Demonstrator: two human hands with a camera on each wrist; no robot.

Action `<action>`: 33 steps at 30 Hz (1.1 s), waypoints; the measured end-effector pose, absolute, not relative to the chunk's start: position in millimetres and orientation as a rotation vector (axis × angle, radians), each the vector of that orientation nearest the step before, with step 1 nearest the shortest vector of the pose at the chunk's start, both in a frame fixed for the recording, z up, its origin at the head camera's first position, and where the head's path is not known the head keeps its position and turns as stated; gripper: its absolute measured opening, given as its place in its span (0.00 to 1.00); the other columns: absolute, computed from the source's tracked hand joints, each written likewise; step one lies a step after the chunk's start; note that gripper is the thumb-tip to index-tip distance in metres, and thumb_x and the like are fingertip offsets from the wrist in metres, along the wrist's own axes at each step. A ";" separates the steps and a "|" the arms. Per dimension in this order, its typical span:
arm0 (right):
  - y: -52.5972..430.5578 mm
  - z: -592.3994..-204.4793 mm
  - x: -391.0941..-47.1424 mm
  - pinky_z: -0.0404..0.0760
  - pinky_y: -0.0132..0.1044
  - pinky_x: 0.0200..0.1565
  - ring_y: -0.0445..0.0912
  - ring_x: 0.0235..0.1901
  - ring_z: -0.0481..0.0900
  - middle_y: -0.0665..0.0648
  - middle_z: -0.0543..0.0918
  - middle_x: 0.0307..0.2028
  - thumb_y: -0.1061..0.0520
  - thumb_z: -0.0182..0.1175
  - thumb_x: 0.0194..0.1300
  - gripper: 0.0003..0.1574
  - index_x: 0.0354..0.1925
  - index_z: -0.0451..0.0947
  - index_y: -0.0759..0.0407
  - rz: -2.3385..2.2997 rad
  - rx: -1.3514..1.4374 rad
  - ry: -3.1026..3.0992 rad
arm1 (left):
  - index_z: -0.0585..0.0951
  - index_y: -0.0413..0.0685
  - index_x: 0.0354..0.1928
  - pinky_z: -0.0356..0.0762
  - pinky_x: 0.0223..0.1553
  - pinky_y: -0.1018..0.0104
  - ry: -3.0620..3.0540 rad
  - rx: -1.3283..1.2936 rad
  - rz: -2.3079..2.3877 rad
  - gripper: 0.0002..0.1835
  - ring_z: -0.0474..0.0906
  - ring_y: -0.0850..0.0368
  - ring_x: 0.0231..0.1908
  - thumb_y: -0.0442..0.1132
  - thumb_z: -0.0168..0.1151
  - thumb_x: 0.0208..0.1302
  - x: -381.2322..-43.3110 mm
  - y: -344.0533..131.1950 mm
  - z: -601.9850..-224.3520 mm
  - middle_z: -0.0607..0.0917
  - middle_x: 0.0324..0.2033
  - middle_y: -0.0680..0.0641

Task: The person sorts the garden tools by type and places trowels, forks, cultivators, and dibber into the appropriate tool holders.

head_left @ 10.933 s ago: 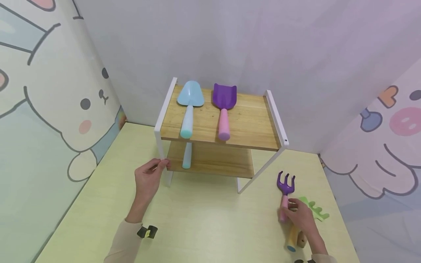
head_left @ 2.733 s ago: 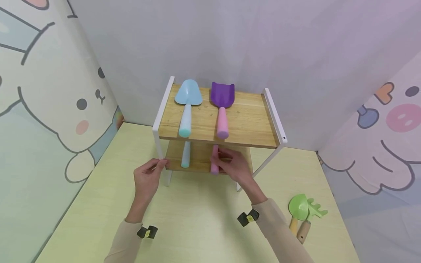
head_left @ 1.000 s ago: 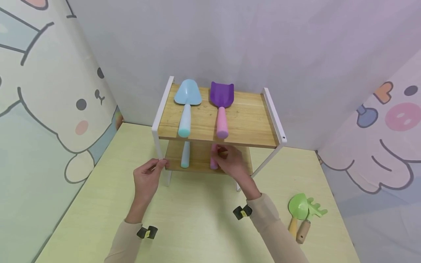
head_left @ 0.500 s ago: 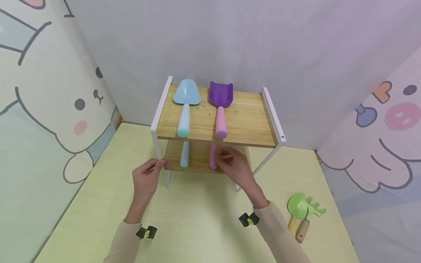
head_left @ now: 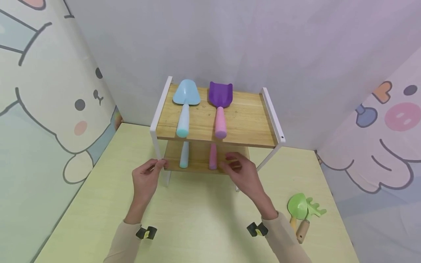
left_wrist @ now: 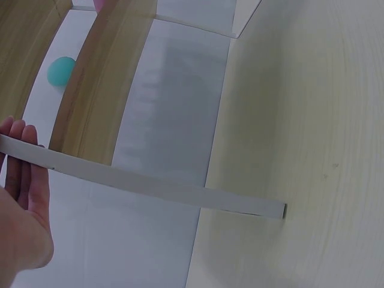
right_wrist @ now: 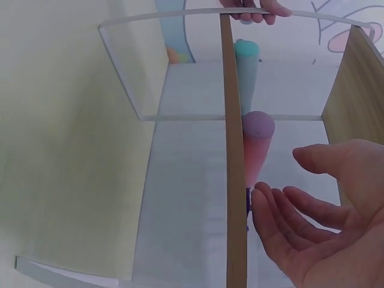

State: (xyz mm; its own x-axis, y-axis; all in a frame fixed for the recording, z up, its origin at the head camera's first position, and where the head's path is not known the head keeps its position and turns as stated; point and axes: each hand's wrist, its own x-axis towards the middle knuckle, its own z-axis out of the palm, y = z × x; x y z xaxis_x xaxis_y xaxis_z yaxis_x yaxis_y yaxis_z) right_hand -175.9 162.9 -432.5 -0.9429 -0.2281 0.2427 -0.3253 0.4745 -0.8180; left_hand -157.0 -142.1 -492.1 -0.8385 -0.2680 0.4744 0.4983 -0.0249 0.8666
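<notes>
A two-tier wooden shelf rack (head_left: 250, 124) with a white frame stands on the table. My left hand (head_left: 146, 179) pinches its left front post (left_wrist: 150, 183). On the lower tier lies the purple hand fork, its pink handle (head_left: 213, 157) pointing toward me and its prongs hidden beneath the upper tier. Just right of that handle is my right hand (head_left: 245, 175), fingers relaxed and apart from it, as the right wrist view (right_wrist: 324, 222) of the hand also shows. A pale blue handle (head_left: 185, 155) lies left of the fork; its head is hidden.
The upper tier bears a light blue trowel (head_left: 186, 93) and a purple shovel (head_left: 220, 95) with a pink handle. At the table's right lie a green trowel (head_left: 298, 206) with a yellow handle and a green rake (head_left: 314, 208) with a brown handle. Curtains surround the table.
The purple fork went from the table's right side to the lower tier. My right hand has since let go of its handle and drawn back rightward. My left hand stays on the post.
</notes>
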 end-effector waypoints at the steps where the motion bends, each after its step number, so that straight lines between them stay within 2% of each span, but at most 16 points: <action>1: 164.6 -433.1 -174.7 0.88 0.40 0.43 0.51 0.41 0.88 0.61 0.87 0.49 0.56 0.70 0.69 0.20 0.54 0.81 0.65 1.491 0.491 -2.598 | 0.85 0.23 0.35 0.82 0.45 0.74 -1.733 -0.241 -1.919 0.04 0.88 0.61 0.35 0.19 0.62 0.67 -156.9 -142.3 -491.9 0.90 0.31 0.44; 7: 175.5 -440.0 -168.8 0.88 0.44 0.43 0.52 0.41 0.87 0.61 0.86 0.50 0.60 0.71 0.67 0.20 0.54 0.81 0.65 1.522 0.537 -2.514 | 0.84 0.22 0.35 0.82 0.45 0.74 -1.717 -0.244 -1.949 0.04 0.88 0.60 0.35 0.19 0.61 0.67 -157.0 -141.7 -491.4 0.90 0.32 0.45; 11: 178.8 -441.7 -163.7 0.88 0.46 0.43 0.54 0.41 0.87 0.65 0.85 0.50 0.64 0.70 0.66 0.20 0.55 0.80 0.68 1.503 0.566 -2.480 | 0.85 0.23 0.35 0.82 0.46 0.74 -1.732 -0.234 -1.932 0.04 0.88 0.61 0.35 0.20 0.62 0.68 -157.3 -142.1 -491.7 0.90 0.31 0.44; 17: 176.1 -425.2 -147.3 0.87 0.38 0.41 0.55 0.39 0.86 0.70 0.85 0.48 0.73 0.69 0.61 0.20 0.52 0.79 0.74 1.452 0.645 -2.417 | 0.84 0.23 0.35 0.82 0.46 0.74 -1.740 -0.224 -1.931 0.05 0.88 0.61 0.35 0.20 0.62 0.68 -156.2 -142.7 -490.9 0.90 0.32 0.42; 22: 178.1 -418.2 -137.6 0.85 0.33 0.41 0.52 0.38 0.86 0.69 0.85 0.46 0.76 0.69 0.59 0.19 0.50 0.79 0.74 1.450 0.711 -2.366 | 0.85 0.23 0.35 0.82 0.46 0.74 -1.756 -0.210 -1.913 0.05 0.88 0.62 0.35 0.20 0.62 0.68 -155.1 -142.8 -490.3 0.91 0.32 0.45; 27: 185.1 -422.9 -133.2 0.85 0.32 0.44 0.52 0.40 0.86 0.69 0.85 0.47 0.75 0.69 0.61 0.20 0.51 0.79 0.73 1.458 0.729 -2.377 | 0.85 0.23 0.36 0.82 0.45 0.74 -1.760 -0.208 -1.915 0.05 0.88 0.62 0.35 0.21 0.62 0.68 -154.9 -142.6 -489.6 0.91 0.32 0.47; 33: 194.4 -430.0 -129.3 0.85 0.34 0.45 0.48 0.41 0.86 0.69 0.85 0.47 0.75 0.68 0.60 0.22 0.53 0.79 0.72 1.480 0.757 -2.365 | 0.84 0.22 0.36 0.82 0.46 0.74 -1.757 -0.212 -1.915 0.05 0.88 0.63 0.35 0.20 0.62 0.68 -155.5 -142.0 -490.4 0.91 0.32 0.49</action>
State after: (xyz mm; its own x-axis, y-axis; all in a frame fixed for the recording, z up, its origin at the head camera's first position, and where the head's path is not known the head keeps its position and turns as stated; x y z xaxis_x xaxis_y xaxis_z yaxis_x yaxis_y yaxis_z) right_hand -129.3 194.4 -430.0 -0.8335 -0.2947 0.4673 -0.5491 0.3487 -0.7595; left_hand -155.5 -142.0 -490.4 -0.8486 -0.2717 0.4539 0.4756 -0.0162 0.8795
